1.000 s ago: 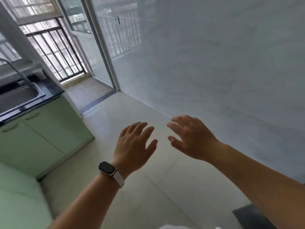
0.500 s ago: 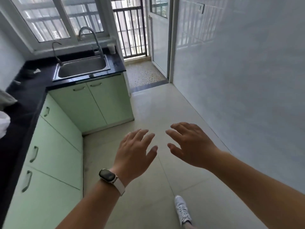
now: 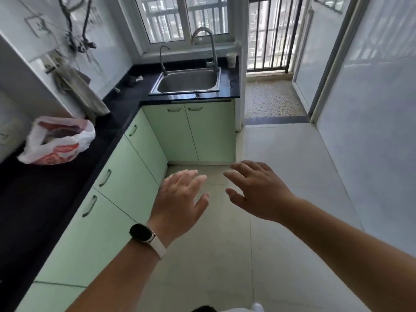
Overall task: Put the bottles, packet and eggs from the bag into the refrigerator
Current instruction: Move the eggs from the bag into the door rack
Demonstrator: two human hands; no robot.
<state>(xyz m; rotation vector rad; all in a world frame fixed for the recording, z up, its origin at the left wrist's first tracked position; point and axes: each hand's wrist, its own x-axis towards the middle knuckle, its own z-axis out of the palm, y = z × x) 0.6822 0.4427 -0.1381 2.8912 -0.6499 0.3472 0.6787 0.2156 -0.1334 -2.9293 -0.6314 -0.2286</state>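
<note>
A white and red plastic bag (image 3: 59, 143) sits on the black countertop (image 3: 40, 199) at the left, its mouth open with dark contents that I cannot make out. My left hand (image 3: 180, 199), with a black watch on the wrist, hovers over the floor with fingers spread and holds nothing. Beside it, my right hand (image 3: 258, 190) is also empty, fingers apart. Both hands are well to the right of the bag and apart from it. No refrigerator, bottles, packet or eggs are visible.
Pale green cabinets (image 3: 126, 176) run under the L-shaped counter. A steel sink (image 3: 186, 82) with two taps sits at the far end below a window. A grey cloth (image 3: 81, 91) hangs on the left wall. A doorway (image 3: 270, 97) with bars lies beyond.
The view has swung left, from the right wall and floor to the counter; the sink and then the bag came into sight. Both hands kept their spread, empty pose.
</note>
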